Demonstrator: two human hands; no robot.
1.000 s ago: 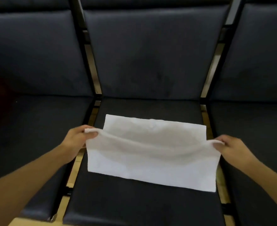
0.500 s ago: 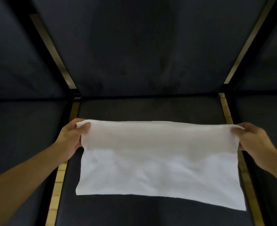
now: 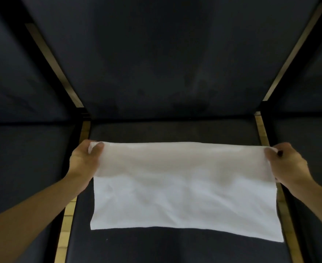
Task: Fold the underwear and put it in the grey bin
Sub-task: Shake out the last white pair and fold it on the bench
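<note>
The white underwear (image 3: pixel 185 196) is a flat rectangular piece of cloth stretched out over the middle dark seat cushion (image 3: pixel 175 249). My left hand (image 3: pixel 84 162) pinches its top left corner. My right hand (image 3: pixel 287 164) pinches its top right corner. The top edge is held taut between them and raised, and the lower edge lies on the cushion. No grey bin shows in the head view.
Dark padded seats with backrests (image 3: pixel 156 63) stand side by side. Yellowish gaps (image 3: pixel 67 221) with black frame bars separate the middle seat from the seats at left and right.
Both hands lifted the top edge and pulled it taut, so the sagging fold is gone. The camera moved closer and tilted further down over the middle seat.
</note>
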